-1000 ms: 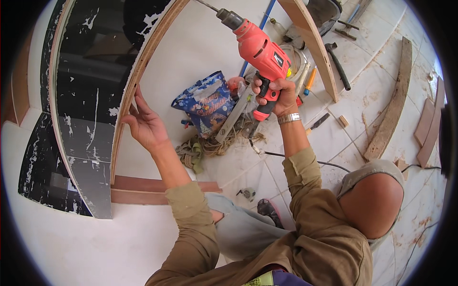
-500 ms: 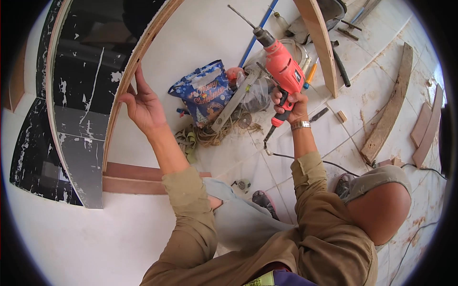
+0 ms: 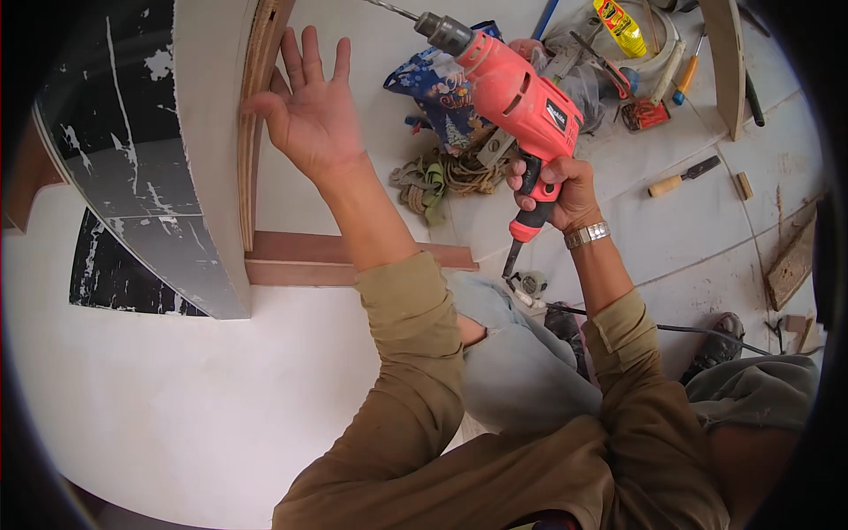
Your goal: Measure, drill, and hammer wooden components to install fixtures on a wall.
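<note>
My right hand (image 3: pixel 561 190) is wrapped round the black grip of a red power drill (image 3: pixel 521 97), raised at the middle. A long bit in its chuck points up and to the left. My left hand (image 3: pixel 318 119) is open, palm up with fingers spread, its thumb side at the wooden edge (image 3: pixel 253 141) of a curved panel. That panel's outer face is black and grey (image 3: pixel 150 181), with white scuffs and scratches. Whether the fingertips press on the wood, I cannot tell.
On the tiled floor lie a blue printed bag (image 3: pixel 446 115), a coiled rope (image 3: pixel 468 172), a yellow bottle (image 3: pixel 620 28), a chisel (image 3: pixel 685 177) and an orange-handled screwdriver (image 3: pixel 687 75). A curved wooden piece (image 3: pixel 724 71) stands at the upper right. The drill's cord (image 3: pixel 707 331) runs right, near my feet.
The view has shifted closer and to the left. My left fingers have opened out from the panel's edge and spread. The drill stays in my right hand and looks larger.
</note>
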`<state>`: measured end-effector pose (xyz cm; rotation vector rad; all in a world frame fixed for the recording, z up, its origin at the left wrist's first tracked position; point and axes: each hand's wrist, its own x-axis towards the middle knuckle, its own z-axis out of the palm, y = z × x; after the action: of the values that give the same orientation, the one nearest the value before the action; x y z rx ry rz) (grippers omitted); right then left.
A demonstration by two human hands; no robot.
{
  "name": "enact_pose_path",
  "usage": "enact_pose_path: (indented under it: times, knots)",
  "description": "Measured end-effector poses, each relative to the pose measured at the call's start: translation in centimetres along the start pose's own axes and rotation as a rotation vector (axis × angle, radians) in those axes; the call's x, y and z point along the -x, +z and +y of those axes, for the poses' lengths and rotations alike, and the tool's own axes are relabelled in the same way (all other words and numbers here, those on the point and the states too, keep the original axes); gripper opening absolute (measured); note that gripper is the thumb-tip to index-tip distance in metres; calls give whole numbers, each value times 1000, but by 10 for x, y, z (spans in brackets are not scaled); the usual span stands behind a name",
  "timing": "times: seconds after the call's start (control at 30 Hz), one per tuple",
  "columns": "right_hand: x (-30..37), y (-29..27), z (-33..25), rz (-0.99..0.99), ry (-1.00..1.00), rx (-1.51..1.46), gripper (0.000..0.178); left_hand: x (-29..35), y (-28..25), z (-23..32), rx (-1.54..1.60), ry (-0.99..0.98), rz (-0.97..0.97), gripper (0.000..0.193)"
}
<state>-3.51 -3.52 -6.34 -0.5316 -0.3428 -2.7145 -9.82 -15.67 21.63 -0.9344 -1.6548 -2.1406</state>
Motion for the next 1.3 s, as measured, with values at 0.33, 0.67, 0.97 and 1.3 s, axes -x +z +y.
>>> enact_pose_path:
  times: [0.33, 0.67, 0.97, 1.3]
  knots:
    - [-12, 0, 34, -34, 128, -67, 50, 1, -15, -2, 50, 144, 64, 85]
    - [-18, -9, 54, -26, 199, -105, 49, 6, -18, 3, -88, 63, 66, 94]
    - [-26, -14, 62, -54, 239, -113, 51, 12, -10, 21, 149, -42, -64, 85]
    - [-26, -3, 59, -118, 182, -68, 52, 16, -12, 19, 98, 60, 8, 83]
